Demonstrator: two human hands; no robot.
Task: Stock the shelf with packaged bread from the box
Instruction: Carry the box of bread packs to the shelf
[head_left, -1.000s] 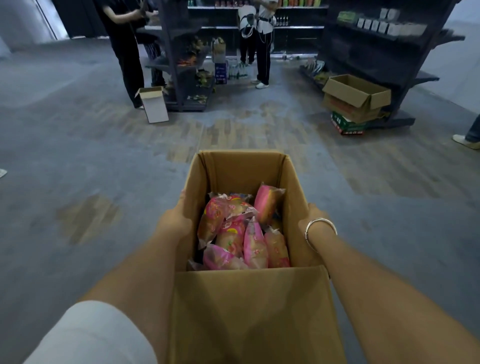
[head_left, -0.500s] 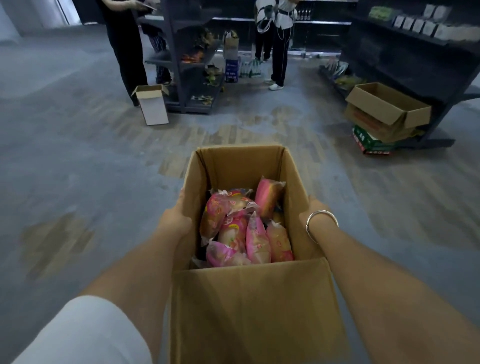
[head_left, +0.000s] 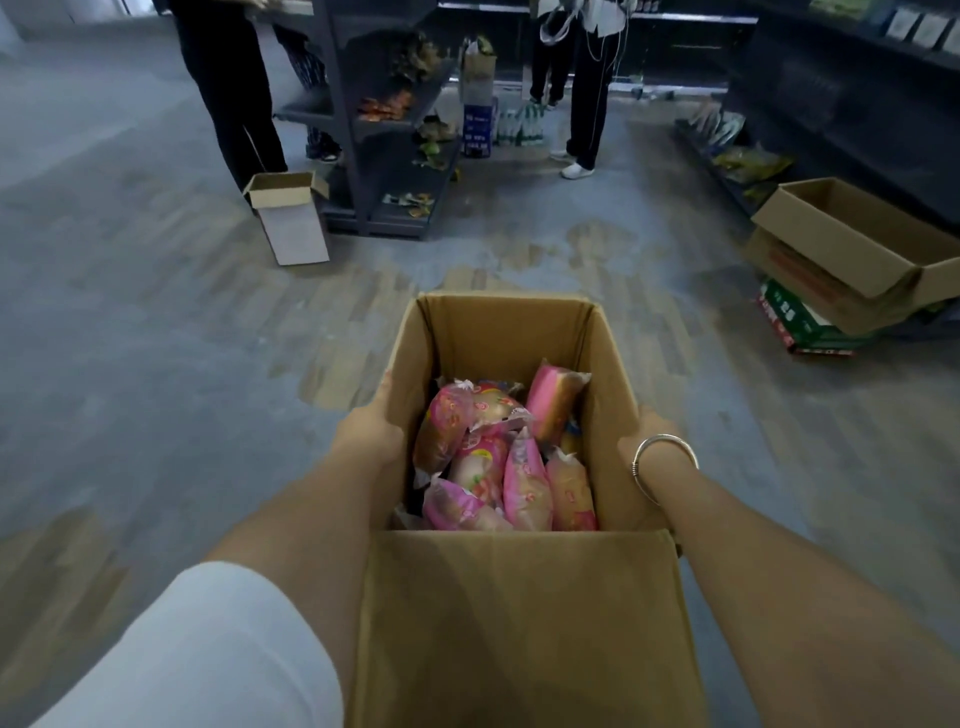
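The person carries an open cardboard box out in front, one hand on each long side. The left hand lies flat against the box's left wall, fingers straight and running forward along the cardboard, the thumb up near the top edge. The right hand presses the right wall in the same way; its fingers are mostly hidden behind the wall, so how far they curl cannot be told. A silver bangle circles the right wrist, and a white sleeve covers the left upper arm.

Inside the box, the packaged bread sits in a loose heap of pink and clear wrappers, filling the lower part, with one packet standing tilted against the right wall. The near flap is folded out towards the person.

Ahead on the floor stands a dark shelf unit with a small open carton just beside its left end. Two people in dark trousers stand near it. At the right edge, empty cartons are stacked in front of another dark shelf.
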